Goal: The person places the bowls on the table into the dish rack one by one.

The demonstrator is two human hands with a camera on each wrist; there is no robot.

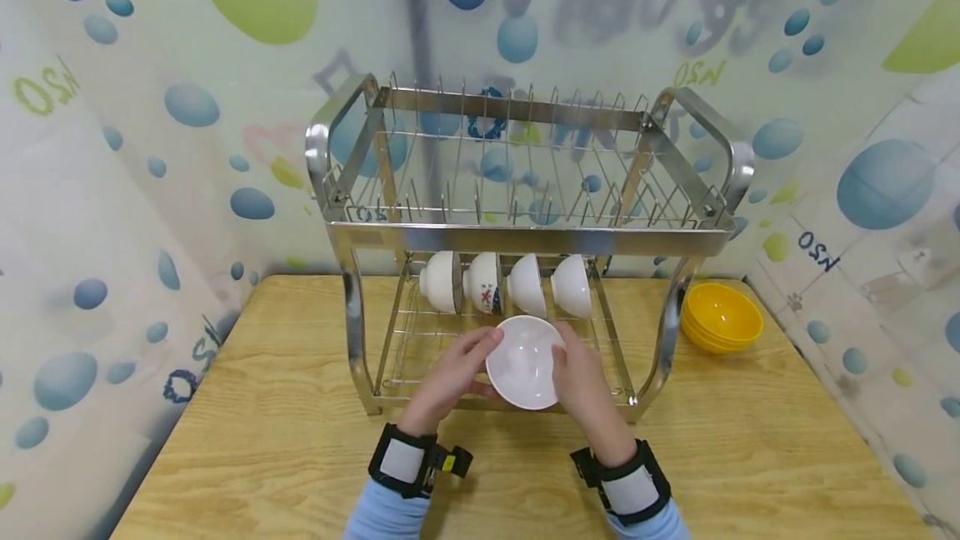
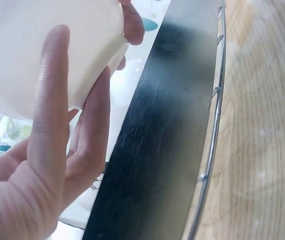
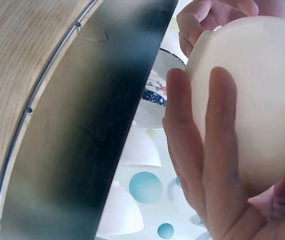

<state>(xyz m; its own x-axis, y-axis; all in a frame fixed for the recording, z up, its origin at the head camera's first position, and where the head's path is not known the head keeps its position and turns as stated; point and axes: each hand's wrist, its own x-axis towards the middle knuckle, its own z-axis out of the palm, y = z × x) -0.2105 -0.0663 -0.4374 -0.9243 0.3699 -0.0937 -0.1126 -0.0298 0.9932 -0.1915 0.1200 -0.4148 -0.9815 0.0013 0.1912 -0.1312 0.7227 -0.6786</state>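
Between both hands a white bowl (image 1: 523,363) is held up in front of the lower shelf, its hollow side facing the head camera. My left hand (image 1: 459,373) grips it from the left, thumb at the rim. On the other side my right hand (image 1: 579,367) holds it with the thumb over the rim. In the left wrist view, fingers (image 2: 55,90) lie along the outside of the bowl (image 2: 12,55). The right wrist view has fingers (image 3: 222,115) spread under the bowl (image 3: 262,90), near its foot.
A two-tier metal dish rack (image 1: 525,238) stands on the wooden table (image 1: 285,457). Several bowls stand on edge in a row on its lower shelf, one a patterned bowl (image 1: 483,283). Stacked yellow bowls (image 1: 722,317) sit right of the rack. Patterned sheeting (image 1: 150,190) surrounds the table.
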